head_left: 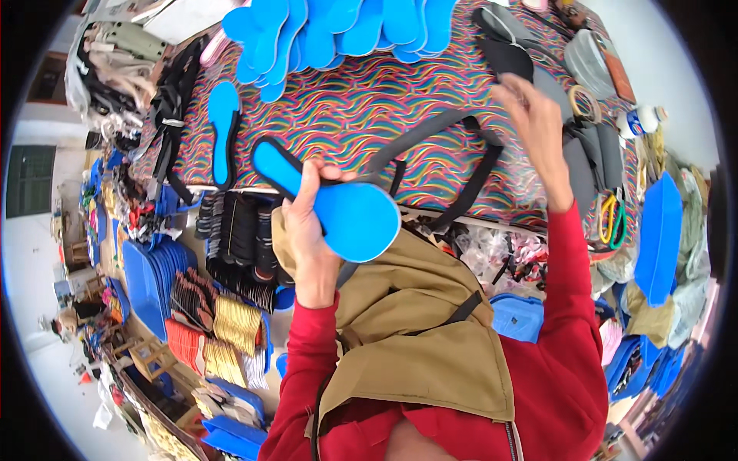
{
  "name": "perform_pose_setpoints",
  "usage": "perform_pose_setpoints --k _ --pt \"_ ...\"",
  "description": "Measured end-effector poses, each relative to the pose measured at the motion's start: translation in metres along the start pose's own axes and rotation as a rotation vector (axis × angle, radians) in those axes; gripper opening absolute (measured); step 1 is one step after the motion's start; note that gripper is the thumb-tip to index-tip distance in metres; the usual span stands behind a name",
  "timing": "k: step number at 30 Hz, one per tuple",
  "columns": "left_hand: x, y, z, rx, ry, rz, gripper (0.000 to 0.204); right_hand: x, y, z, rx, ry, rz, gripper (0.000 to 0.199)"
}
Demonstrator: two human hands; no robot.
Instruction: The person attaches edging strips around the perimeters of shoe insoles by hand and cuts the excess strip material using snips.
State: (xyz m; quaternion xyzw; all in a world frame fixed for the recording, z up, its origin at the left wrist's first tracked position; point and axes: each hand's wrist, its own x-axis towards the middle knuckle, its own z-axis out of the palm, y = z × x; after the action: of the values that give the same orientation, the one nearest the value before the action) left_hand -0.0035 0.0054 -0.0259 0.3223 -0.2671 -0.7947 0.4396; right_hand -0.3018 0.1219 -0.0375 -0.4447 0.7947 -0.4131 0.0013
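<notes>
My left hand [309, 230] is closed around the middle of a blue insole [357, 223], held above the table's near edge. Black edging runs round the insole's narrow end; its wide end is bare blue. A long dark strip [419, 138] lies looped on the table beyond the insole; whether the two are joined I cannot tell. Raised over the table's right side is my right hand [536, 119], its fingers loosely bent and apart, with nothing visible in them. It is nearest to black and grey fabric pieces [503, 58]. Another blue insole with black edging [224, 134] rests at the left.
Many blue insoles [307, 34] are heaped at the table's far side. On the right are a tape roll [584, 104], scissors [607, 219], a white bottle [642, 121] and a metal bowl [590, 65]. Bundled black pieces [238, 230] and stacked blue trays [150, 280] stand left, below the patterned tabletop [338, 115].
</notes>
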Motion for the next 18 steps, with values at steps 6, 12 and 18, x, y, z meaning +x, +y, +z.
perform_pose_setpoints --k 6,12,18 --pt "-0.002 0.002 0.005 -0.14 -0.013 0.018 0.02 -0.09 -0.097 0.032 1.155 -0.628 0.568 0.042" --pt "-0.012 0.003 0.005 -0.163 -0.013 0.016 0.019 -0.12 -0.125 0.063 1.555 -0.679 0.693 0.036" --pt "-0.025 -0.001 0.009 -0.087 0.029 0.022 0.021 -0.115 -0.141 0.08 1.545 -0.476 0.738 0.027"
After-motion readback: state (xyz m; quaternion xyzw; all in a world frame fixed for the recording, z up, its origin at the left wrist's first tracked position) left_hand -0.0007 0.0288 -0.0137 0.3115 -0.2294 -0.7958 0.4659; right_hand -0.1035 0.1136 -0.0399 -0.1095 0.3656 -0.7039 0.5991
